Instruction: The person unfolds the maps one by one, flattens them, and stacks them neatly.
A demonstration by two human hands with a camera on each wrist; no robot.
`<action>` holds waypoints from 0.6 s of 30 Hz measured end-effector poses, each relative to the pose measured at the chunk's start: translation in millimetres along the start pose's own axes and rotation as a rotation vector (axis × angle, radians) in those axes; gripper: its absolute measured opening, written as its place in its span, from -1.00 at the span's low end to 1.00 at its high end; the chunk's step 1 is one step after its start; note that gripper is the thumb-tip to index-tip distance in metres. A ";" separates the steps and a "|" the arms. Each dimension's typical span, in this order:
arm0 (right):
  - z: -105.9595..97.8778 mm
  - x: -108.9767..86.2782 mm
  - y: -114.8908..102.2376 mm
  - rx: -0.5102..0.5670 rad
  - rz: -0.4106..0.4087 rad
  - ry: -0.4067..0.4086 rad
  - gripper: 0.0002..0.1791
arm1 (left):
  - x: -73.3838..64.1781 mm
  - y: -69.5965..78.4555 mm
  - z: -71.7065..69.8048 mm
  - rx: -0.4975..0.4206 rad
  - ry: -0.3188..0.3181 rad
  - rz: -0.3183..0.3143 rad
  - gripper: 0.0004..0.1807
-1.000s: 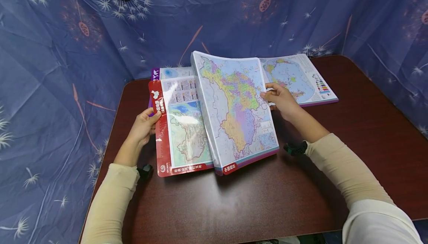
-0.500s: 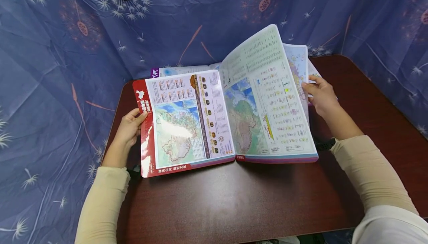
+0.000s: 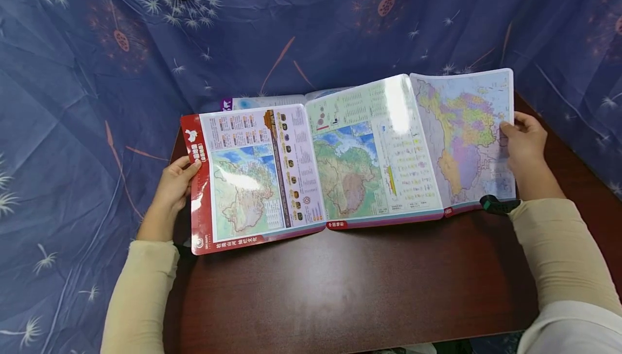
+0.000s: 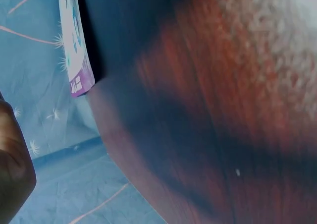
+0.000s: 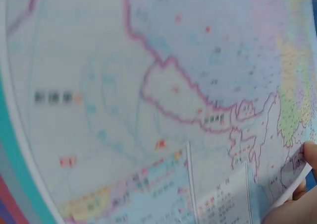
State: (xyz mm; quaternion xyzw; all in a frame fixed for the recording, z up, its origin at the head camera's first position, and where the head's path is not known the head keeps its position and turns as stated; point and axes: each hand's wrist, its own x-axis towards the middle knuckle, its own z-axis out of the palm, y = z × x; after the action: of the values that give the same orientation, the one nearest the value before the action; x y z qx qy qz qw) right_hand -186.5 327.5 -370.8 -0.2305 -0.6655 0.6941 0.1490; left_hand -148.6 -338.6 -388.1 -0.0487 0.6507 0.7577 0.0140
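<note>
A glossy folding map (image 3: 357, 173) is spread into three panels above the table in the head view. Its left panel has a red border with white lettering; the middle one is pale green with a relief map, and the right one shows a coloured province map. My left hand (image 3: 171, 186) pinches the red left edge, thumb on the front. At the far right edge, my right hand (image 3: 527, 141) pinches the province panel, thumb in front. The right wrist view has this panel (image 5: 173, 50) close up, with the right hand (image 5: 297, 204) at its edge.
Behind the folding map lies a second map with a purple corner (image 3: 227, 104), mostly hidden. The dark red-brown table (image 3: 311, 289) reaches a blue dandelion-print curtain (image 3: 311, 25) at the back and left.
My right hand has moved right, pulling the folded panels apart from a stack into a three-panel spread. My left hand has shifted slightly left with the red edge. The second map is now mostly covered.
</note>
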 end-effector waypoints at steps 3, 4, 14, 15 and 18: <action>-7.1 4.2 2.2 -0.034 -0.008 0.048 -0.68 | 1.9 0.9 -1.0 0.018 0.029 -0.007 -0.88; -8.9 5.4 3.0 -0.046 -0.009 0.055 -0.68 | 2.3 1.2 -1.0 0.021 0.040 -0.006 -0.89; -13.4 11.2 10.9 -0.188 -0.039 0.094 -0.85 | 3.7 3.5 10.7 0.034 0.122 -0.010 -0.82; -12.9 11.1 11.1 -0.193 -0.039 0.102 -0.85 | 5.2 1.6 10.5 0.043 0.131 -0.010 -0.82; -11.5 12.4 11.3 -0.240 -0.036 0.120 -0.85 | 8.8 -3.0 10.2 0.080 0.158 -0.017 -0.79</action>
State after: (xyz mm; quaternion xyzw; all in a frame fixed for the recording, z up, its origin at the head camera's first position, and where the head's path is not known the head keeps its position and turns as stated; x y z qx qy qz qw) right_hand -189.9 342.9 -383.6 -0.2758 -0.7375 0.5919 0.1723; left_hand -157.7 -328.5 -390.3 -0.1131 0.6792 0.7246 -0.0289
